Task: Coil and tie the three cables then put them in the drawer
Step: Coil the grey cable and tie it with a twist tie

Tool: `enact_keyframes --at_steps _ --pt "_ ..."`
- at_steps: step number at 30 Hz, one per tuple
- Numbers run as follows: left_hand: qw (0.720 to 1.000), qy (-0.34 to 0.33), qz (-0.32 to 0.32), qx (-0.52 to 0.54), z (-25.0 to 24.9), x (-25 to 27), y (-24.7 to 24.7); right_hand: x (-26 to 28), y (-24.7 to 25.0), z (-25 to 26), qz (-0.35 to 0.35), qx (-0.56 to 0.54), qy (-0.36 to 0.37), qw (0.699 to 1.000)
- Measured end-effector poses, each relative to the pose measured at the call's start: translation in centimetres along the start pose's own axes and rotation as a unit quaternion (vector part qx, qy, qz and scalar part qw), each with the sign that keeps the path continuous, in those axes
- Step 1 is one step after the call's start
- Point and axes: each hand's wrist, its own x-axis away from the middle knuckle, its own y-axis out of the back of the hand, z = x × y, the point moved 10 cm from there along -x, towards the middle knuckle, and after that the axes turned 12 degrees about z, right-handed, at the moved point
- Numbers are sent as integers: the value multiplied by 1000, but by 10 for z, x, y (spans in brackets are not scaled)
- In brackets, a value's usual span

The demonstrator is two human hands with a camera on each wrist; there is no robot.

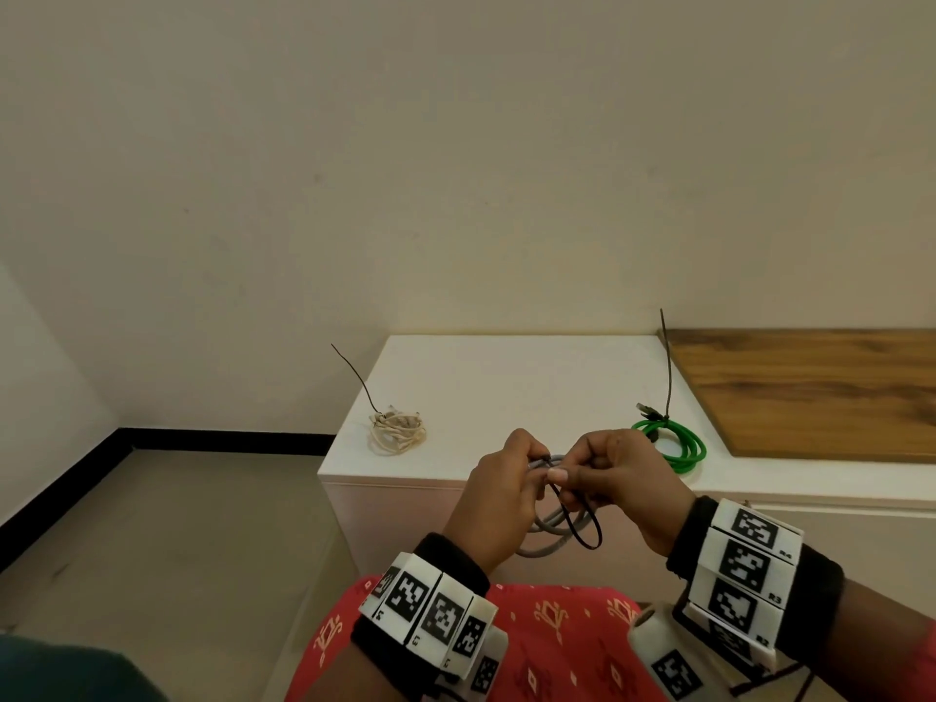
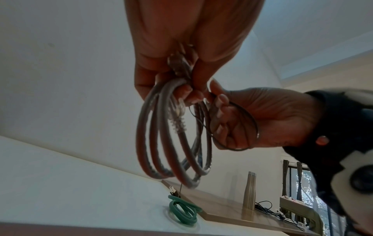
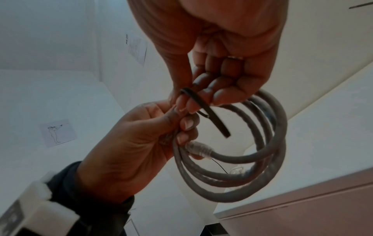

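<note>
A coiled grey cable [image 1: 552, 532] hangs in the air before the white cabinet [image 1: 486, 377]. My left hand [image 1: 501, 478] grips the top of its loops [image 2: 161, 135]. My right hand [image 1: 602, 473] pinches a black zip tie [image 1: 582, 529] that loops at the same spot; its free end [image 3: 218, 124] sticks out below my fingers. A beige coiled cable [image 1: 397, 430] lies tied on the cabinet's left side. A green coiled cable [image 1: 673, 440], also tied, lies to the right [image 2: 182, 210]. No drawer opening shows.
A wooden board [image 1: 810, 392] covers the cabinet top at the right. In the left wrist view a metal bottle [image 2: 250, 190] and loose dark wires [image 2: 270, 209] sit further along it. The floor [image 1: 177, 539] stretches to the left, and my red garment [image 1: 532, 646] is below.
</note>
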Motion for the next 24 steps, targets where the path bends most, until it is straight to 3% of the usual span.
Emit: enact_keyframes --at_steps 24 --pt "999 18 23 -18 8 -2 -1 -2 -3 -9 5 -3 -2 1000"
